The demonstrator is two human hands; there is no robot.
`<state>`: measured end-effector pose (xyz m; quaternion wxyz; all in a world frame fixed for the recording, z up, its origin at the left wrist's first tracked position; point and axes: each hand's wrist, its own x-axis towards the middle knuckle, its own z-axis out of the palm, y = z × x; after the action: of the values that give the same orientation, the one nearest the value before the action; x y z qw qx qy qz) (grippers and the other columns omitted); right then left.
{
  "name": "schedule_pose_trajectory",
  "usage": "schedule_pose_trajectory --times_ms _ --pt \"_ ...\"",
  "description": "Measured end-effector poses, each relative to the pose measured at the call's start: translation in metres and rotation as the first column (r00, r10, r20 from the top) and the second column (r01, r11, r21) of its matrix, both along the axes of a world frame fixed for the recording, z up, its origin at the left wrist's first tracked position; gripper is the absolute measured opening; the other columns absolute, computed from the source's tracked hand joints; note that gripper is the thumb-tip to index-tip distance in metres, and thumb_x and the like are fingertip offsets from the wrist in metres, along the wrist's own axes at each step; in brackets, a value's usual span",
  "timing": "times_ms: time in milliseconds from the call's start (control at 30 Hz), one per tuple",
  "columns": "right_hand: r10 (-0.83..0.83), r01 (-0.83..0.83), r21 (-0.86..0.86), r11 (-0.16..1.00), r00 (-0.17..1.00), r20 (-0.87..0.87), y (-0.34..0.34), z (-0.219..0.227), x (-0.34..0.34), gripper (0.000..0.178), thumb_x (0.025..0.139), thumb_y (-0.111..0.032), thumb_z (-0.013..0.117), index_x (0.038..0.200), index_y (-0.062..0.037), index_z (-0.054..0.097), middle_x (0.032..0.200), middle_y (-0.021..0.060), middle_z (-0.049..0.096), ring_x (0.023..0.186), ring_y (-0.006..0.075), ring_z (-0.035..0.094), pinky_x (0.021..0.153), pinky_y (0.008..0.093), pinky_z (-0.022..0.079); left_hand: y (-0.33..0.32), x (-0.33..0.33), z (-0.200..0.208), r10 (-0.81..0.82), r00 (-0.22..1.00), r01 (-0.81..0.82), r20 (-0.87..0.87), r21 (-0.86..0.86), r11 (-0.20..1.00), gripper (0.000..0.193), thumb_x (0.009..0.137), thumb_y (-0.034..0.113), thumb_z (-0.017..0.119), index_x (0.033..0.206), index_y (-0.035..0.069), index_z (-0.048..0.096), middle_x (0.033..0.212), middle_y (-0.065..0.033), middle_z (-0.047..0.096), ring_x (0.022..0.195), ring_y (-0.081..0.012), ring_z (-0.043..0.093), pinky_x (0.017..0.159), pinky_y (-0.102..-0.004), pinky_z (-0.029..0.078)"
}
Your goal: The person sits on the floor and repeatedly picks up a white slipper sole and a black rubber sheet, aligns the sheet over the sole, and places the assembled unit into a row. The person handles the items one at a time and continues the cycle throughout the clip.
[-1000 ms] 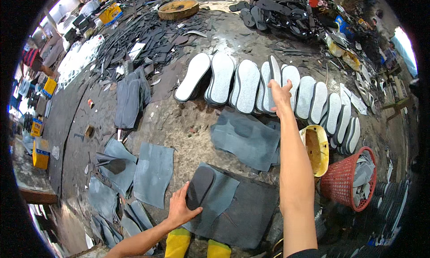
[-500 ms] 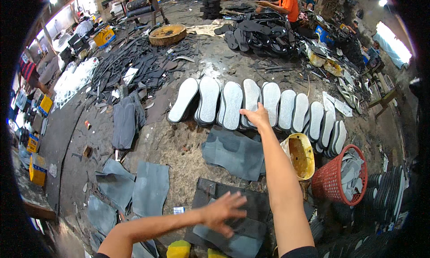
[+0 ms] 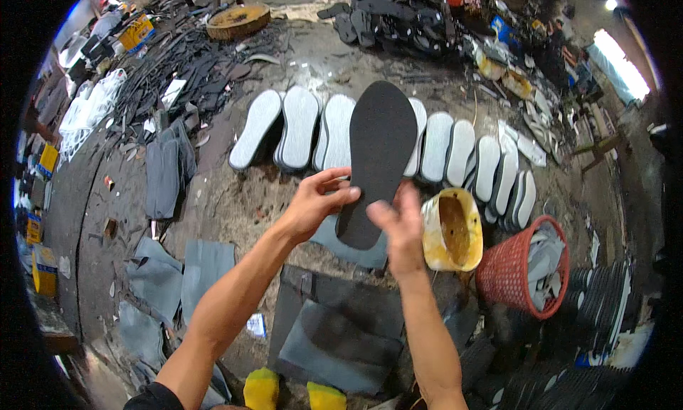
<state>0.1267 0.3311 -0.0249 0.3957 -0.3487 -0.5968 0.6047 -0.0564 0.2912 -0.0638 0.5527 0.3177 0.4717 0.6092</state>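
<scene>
A black shoe sole (image 3: pixel 380 143) stands upright in front of me, wide end up, its dark flat face toward me. My left hand (image 3: pixel 313 207) pinches its lower left edge, thumb at the front. Beside the lower right edge, my right hand (image 3: pixel 402 232) is smeared by motion; its thumb overlaps the sole, but whether it grips cannot be made out. Behind the sole runs a row of stacked soles with pale grey tops, such as the leftmost sole (image 3: pixel 255 129). Below my hands lie a grey sheet (image 3: pixel 338 349) and a black sheet (image 3: pixel 356 292).
Right of my right hand stands a yellowed plastic container (image 3: pixel 469 232), stained brown inside. Beyond it a red basket (image 3: pixel 501 275) holds grey scraps. More grey sheets (image 3: pixel 206 271) lie at left. Dark offcuts (image 3: pixel 192 54) and a round wooden block (image 3: pixel 238 22) are farther back.
My right hand has come back from the row toward me. A black sole is now raised upright between my hands. My left hand has moved up from the sheets onto its edge.
</scene>
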Motion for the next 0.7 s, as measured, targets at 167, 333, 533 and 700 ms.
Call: schedule_pose_trajectory --times_ms 167,333,533,700 --pt "-0.29 0.227 0.371 0.9 0.949 0.123 -0.013 0.057 0.052 0.044 0.092 -0.018 0.078 0.129 0.0019 0.063 0.101 0.0089 0.074 0.095 0.0125 0.065 0.09 0.0282 0.051 -0.098 0.001 0.036 -0.22 0.83 0.306 -0.512 0.089 0.948 0.035 0.094 0.01 0.074 0.129 0.004 0.07 0.108 -0.0067 0.074 0.098 -0.0094 0.066 0.086 -0.0272 0.055" --pt "-0.367 0.364 -0.052 0.93 0.923 -0.113 -0.072 0.089 0.066 0.044 0.106 -0.041 0.056 0.108 -0.0004 0.074 0.095 0.0042 0.073 0.084 0.0117 0.066 0.081 0.0261 0.052 -0.164 0.016 0.061 0.181 0.872 -0.234 -0.454 -0.062 0.97 0.046 0.107 0.041 0.05 0.112 0.002 0.075 0.098 -0.0071 0.074 0.087 -0.0114 0.066 0.08 -0.0256 0.052" --pt "-0.308 -0.354 -0.766 0.537 0.764 -0.568 -0.166 0.053 0.074 0.042 0.105 -0.045 0.053 0.128 -0.0112 0.061 0.102 0.0108 0.074 0.083 0.0238 0.072 0.074 0.0381 0.06 -0.21 0.059 0.054 -0.005 0.796 0.222 0.606 -0.284 0.933 0.065 0.104 0.063 0.044 0.061 0.014 0.045 0.063 0.0008 0.049 0.056 -0.0134 0.044 0.052 -0.0282 0.036" --pt "-0.66 0.621 -0.331 0.711 0.751 -0.01 -0.189 -0.014 0.139 0.027 0.106 -0.037 0.055 0.11 -0.0115 0.063 0.098 -0.0005 0.062 0.091 0.013 0.058 0.087 0.0337 0.049 -0.241 0.059 0.013 -0.012 0.994 0.046 0.104 -0.33 0.943 0.05 0.106 0.053 0.049 0.108 0.007 0.069 0.087 -0.0029 0.065 0.083 -0.0123 0.065 0.072 -0.0263 0.053"
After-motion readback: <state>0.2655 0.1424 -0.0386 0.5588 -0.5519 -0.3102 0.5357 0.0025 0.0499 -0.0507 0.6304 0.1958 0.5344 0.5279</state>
